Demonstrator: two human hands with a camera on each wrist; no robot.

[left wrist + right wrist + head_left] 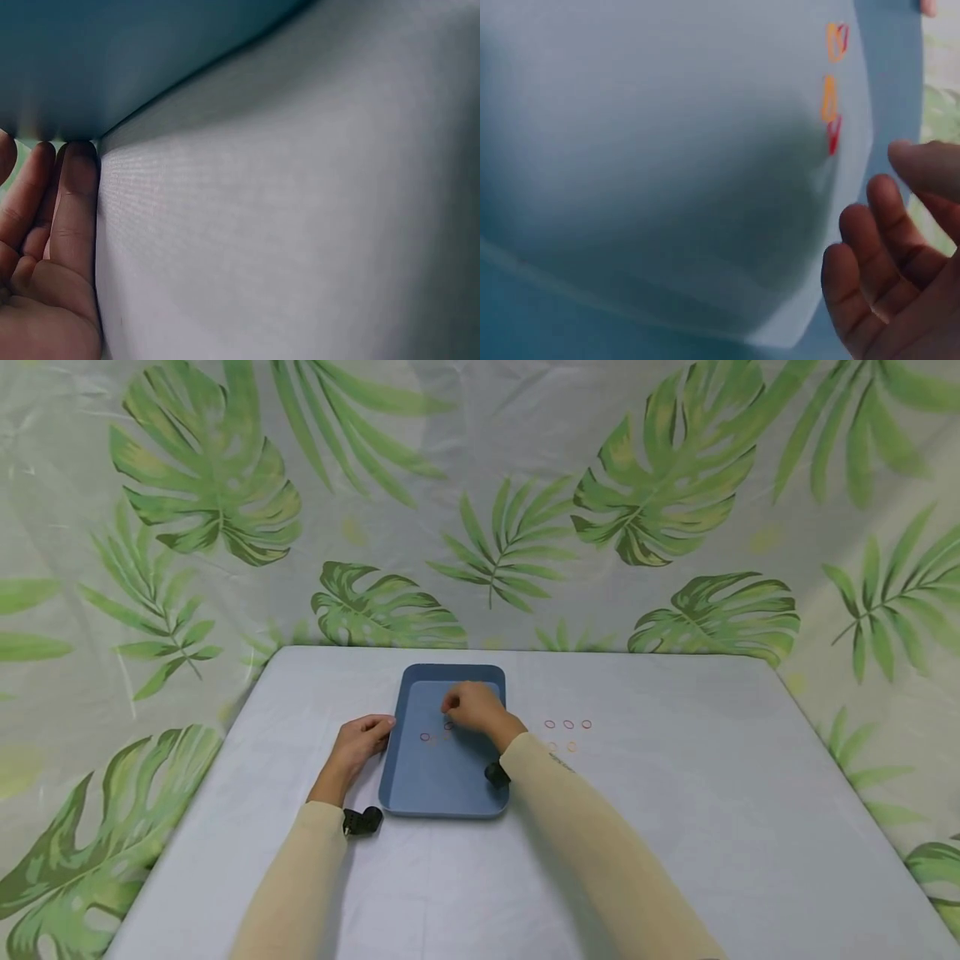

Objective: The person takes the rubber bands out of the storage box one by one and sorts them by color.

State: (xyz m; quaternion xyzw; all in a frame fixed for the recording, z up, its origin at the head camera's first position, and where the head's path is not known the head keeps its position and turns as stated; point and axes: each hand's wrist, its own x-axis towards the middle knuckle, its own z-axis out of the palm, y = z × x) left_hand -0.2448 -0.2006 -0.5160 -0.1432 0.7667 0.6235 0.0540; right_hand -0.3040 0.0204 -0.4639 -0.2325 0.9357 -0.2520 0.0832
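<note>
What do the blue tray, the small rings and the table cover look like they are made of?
The blue tray looks like matte moulded plastic: even colour, rounded corners, raised rim, no glare. The small rings are thin red and orange loops, probably rubber bands, though too small to be sure. The table cover looks like pale woven cloth; the left wrist view shows a fine weave.
</note>
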